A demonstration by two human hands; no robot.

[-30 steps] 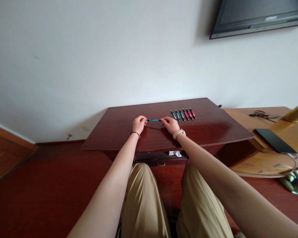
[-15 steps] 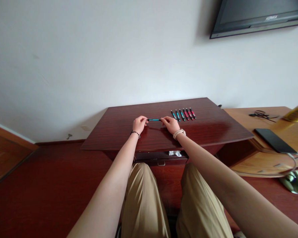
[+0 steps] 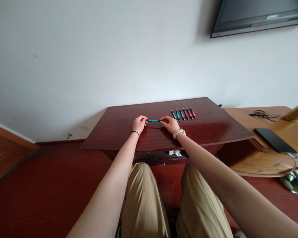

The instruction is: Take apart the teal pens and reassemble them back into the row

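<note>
Teal pen (image 3: pixel 153 120), level, above table

Left hand (image 3: pixel 139 124) and right hand (image 3: pixel 171 124) are pinching a teal pen (image 3: pixel 153 120) level between them, above dark desk (image 3: pixel 129 137); pen row (image 3: pixel 183 114) lying just right.

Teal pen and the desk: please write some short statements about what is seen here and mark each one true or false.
1. Both hands hold the teal pen, left hand at one end and right hand at the other. True.
2. The row of pens lies to the left of the hands. False: it lies to their right.
3. The pens in the row are all teal. False: some are red.
4. A dark phone lies on the lighter table at the right. True.
</note>
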